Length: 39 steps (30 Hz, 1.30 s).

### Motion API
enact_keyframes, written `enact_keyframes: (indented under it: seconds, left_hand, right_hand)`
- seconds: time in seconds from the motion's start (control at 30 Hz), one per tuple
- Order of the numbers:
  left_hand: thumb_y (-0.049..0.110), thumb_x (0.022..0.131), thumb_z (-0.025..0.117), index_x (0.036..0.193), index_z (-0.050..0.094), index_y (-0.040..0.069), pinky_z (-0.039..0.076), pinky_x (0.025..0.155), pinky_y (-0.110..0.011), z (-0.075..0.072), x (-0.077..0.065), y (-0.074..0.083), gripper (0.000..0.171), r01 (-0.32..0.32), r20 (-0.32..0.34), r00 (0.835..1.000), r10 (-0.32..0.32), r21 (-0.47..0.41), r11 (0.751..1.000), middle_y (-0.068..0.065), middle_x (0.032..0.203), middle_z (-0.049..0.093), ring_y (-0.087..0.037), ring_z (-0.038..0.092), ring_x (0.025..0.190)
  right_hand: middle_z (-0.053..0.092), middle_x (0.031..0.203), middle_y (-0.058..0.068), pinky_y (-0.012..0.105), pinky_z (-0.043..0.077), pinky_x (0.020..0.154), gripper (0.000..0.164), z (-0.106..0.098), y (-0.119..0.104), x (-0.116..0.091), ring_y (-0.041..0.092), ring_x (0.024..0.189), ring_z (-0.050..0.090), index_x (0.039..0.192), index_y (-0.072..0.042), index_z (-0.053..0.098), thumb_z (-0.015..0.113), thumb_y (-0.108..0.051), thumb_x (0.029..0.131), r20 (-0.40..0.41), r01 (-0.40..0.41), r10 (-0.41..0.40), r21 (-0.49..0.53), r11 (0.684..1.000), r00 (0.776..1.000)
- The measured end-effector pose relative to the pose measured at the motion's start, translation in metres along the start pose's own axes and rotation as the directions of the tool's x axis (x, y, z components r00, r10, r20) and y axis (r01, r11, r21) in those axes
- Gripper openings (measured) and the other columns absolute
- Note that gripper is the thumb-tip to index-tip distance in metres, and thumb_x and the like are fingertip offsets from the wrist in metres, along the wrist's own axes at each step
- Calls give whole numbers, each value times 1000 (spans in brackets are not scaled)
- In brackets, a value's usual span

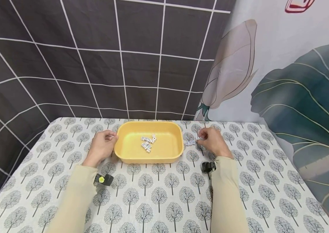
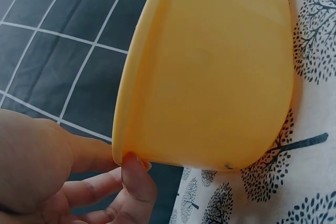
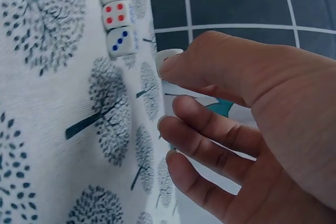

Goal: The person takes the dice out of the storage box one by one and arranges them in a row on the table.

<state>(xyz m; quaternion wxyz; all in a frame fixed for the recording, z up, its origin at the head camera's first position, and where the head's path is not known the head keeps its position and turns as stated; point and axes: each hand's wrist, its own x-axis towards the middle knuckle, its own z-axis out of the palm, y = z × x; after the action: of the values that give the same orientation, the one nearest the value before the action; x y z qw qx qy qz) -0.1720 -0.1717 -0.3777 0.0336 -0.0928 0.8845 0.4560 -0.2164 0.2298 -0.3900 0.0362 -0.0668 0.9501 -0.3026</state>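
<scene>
My left hand (image 1: pixel 100 146) pinches the left end of a yellow plastic tray (image 1: pixel 149 160), its thumb and fingers on the rim (image 2: pixel 119 129). Inside the tray, several white dice (image 1: pixel 146 146) lie in a loose cluster near the middle. At the tray's right side, a short row of dice (image 1: pixel 190 143) stands end to end on the cloth; three upward faces, with blue and red dots, show in the right wrist view. My right hand (image 1: pixel 214 141) pinches a single white die (image 3: pixel 166 59) between thumb and index finger, just past the row's right end. Its other fingers are loosely bent.
A white cloth with a tree print (image 1: pixel 158 194) covers the table. Behind it hangs a dark curtain with white grid lines (image 1: pixel 94 68), and a flower-patterned curtain (image 1: pixel 234 64) hangs at the right. Black wrist bands (image 1: pixel 208 167) sit by both sleeves.
</scene>
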Motion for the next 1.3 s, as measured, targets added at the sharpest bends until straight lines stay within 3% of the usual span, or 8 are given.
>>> enact_keyframes:
  seconds: [0.43, 0.83, 1.3]
  left_hand:
    - [17, 104, 57, 128, 62, -3, 54, 70, -23, 1, 0, 1, 32, -16, -3, 1000, 16, -13, 1000, -23, 114, 67, -25, 66, 92]
    - [18, 104, 56, 128, 62, -1, 52, 75, -24, 1, 1, -1, 32, -32, 12, 999, 32, 0, 999, -22, 115, 67, -24, 66, 93]
    - [19, 104, 56, 129, 62, -1, 52, 76, -24, 1, 1, -2, 32, -24, 21, 999, 24, 0, 1000, -22, 117, 67, -25, 66, 96]
  right_hand:
    - [67, 104, 15, 45, 54, 88, 20, 7, 6, 3, 28, 96, 60, 104, -4, 71, 73, -4, 84, 30, -25, 26, -34, 999, 999]
    - [67, 95, 12, 39, 53, 79, 16, 7, 6, 3, 25, 88, 60, 97, -7, 73, 73, -1, 82, 40, -21, 21, -8, 1000, 999]
    - [67, 106, 15, 40, 56, 83, 24, 1, -1, -1, 27, 95, 61, 108, -5, 69, 74, -3, 85, 58, -63, 62, 18, 998, 996]
